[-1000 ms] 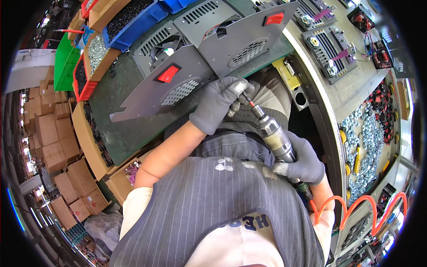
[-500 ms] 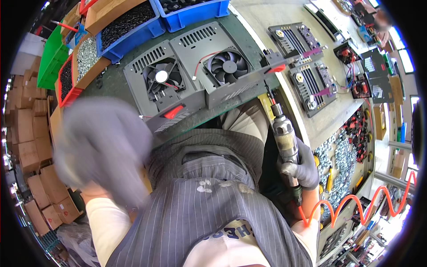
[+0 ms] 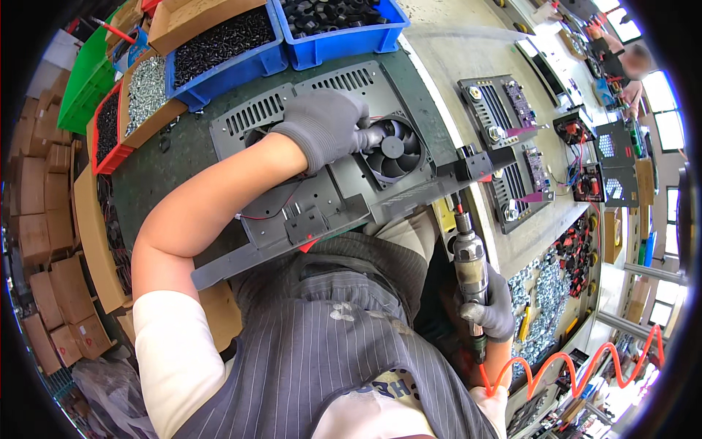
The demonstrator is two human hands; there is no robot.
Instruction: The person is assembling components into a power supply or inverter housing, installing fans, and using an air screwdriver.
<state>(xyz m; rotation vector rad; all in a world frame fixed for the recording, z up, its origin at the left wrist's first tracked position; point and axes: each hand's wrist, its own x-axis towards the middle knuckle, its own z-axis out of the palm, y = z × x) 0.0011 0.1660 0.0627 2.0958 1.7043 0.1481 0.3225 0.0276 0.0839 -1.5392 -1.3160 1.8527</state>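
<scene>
My gloved left hand (image 3: 325,130) reaches over two dark grey metal panels; its fingers are bunched at the near-left rim of a black cooling fan (image 3: 393,148) on the right panel (image 3: 352,77). Exactly what the fingertips pinch is partly hidden. My forearm covers most of a second fan on the left panel (image 3: 256,108), where a thin red wire (image 3: 274,216) shows. In my gloved right hand (image 3: 493,311) is an air screwdriver (image 3: 470,267), bit pointing away from me, beside the right panel's end. An orange coiled hose (image 3: 563,358) runs from its back.
Blue bins of black screws (image 3: 223,51) and dark parts (image 3: 340,22) line the far side. A carton of silver screws (image 3: 148,95) and a red bin (image 3: 110,132) stand left. Panels with circuit boards (image 3: 521,168) lie on the right bench. Another person is far right.
My left hand has swung from the left side up onto the panels and reached the right fan. The screwdriver stays in my right hand. The view has shifted a little.
</scene>
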